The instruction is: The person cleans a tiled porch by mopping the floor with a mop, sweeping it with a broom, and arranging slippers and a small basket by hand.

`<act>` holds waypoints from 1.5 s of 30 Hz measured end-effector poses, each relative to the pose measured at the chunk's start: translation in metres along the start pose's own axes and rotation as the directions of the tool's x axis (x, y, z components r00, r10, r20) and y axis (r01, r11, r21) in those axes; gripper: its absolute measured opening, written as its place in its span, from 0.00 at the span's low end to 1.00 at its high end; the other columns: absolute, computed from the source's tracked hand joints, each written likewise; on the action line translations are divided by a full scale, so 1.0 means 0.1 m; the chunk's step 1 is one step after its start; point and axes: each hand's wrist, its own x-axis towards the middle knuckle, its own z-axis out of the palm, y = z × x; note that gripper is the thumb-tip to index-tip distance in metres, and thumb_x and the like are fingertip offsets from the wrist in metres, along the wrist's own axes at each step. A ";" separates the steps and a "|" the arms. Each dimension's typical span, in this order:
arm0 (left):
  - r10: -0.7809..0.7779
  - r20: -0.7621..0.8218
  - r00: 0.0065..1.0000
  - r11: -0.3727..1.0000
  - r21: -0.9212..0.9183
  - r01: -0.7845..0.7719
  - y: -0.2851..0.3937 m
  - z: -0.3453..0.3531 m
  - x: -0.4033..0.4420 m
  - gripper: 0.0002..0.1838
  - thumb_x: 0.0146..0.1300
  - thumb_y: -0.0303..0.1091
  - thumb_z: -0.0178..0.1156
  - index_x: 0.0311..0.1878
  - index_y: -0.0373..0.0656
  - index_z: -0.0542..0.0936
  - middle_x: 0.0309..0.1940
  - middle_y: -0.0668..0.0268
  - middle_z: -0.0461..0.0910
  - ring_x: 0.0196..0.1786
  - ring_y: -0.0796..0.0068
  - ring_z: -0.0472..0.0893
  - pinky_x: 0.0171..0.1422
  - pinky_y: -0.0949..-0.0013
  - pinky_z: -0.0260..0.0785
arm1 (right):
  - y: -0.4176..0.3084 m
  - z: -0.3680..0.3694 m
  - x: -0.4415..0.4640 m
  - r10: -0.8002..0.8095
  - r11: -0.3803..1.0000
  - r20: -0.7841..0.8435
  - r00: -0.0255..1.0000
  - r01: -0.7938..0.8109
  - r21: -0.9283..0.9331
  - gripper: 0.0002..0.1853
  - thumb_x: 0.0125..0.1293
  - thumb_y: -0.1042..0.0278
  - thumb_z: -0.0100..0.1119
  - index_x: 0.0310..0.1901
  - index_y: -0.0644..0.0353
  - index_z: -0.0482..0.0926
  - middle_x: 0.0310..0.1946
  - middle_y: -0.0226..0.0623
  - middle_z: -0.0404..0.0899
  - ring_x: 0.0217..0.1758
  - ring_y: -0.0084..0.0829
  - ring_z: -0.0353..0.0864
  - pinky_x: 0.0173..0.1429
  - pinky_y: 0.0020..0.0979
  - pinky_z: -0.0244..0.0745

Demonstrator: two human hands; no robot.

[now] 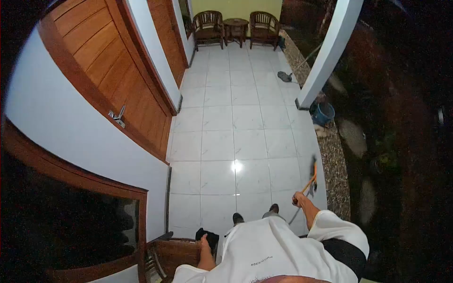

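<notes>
My right hand (297, 199) is closed around the thin handle of an orange-handled tool (311, 180). The tool reaches forward and to the right over the tiles, near the floor's outer edge. Its far end has a narrow orange bar and dark parts, too small to tell its exact kind. Low on the left, my left hand (204, 242) grips what looks like a black cloth (209, 234); its fingers are partly hidden. That hand is beside a brown wooden chair (173, 253), and I cannot tell whether the cloth touches it.
Pale floor tiles (217, 146) stretch ahead between a wooden door (94, 52) and a white pillar (330, 52). A blue bucket (324, 113) stands by the pebbled edging (335, 174). Farther off are a grey mop head (284, 76), two wooden chairs and a small round table (235, 22).
</notes>
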 end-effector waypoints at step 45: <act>0.390 0.184 0.902 0.544 0.744 -0.387 0.55 1.54 -2.07 0.35 0.38 0.36 0.67 0.51 0.28 0.68 0.49 0.47 0.70 0.52 0.57 0.70 0.57 0.62 0.61 | 1.01 -2.98 -0.68 -0.135 0.593 0.299 0.945 -0.165 0.788 0.05 0.57 0.73 0.51 0.28 0.54 0.65 0.10 0.20 0.58 0.09 0.15 0.54 0.12 0.19 0.53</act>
